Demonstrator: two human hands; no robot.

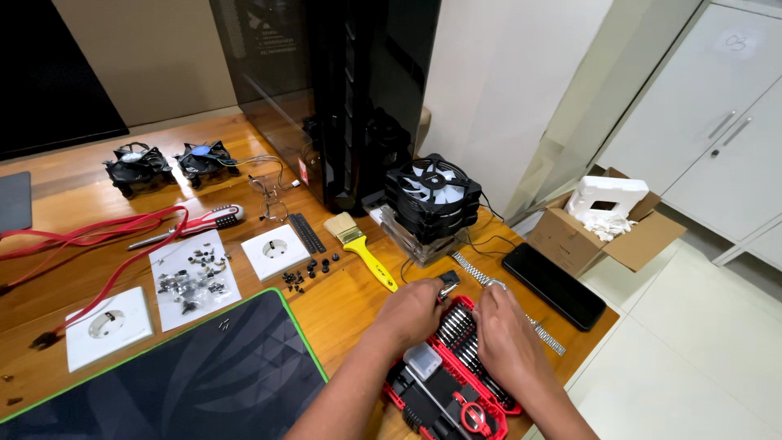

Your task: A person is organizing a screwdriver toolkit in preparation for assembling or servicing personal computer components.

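Two bare forearms come up from the bottom edge, no sleeves, no gloves, no watch or rings showing, and the left hand (414,311) and right hand (507,330) are both uncovered, fingers plainly visible.

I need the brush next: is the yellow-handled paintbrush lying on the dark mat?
No, the yellow-handled paintbrush lies on the bare wooden table, beyond the dark mat.

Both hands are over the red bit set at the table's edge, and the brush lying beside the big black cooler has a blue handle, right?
Not quite: the head view shows the brush has a yellow handle, not blue. The rest holds: the left hand and right hand are over the red bit set at the table's edge, and the brush lies beside the big black cooler.
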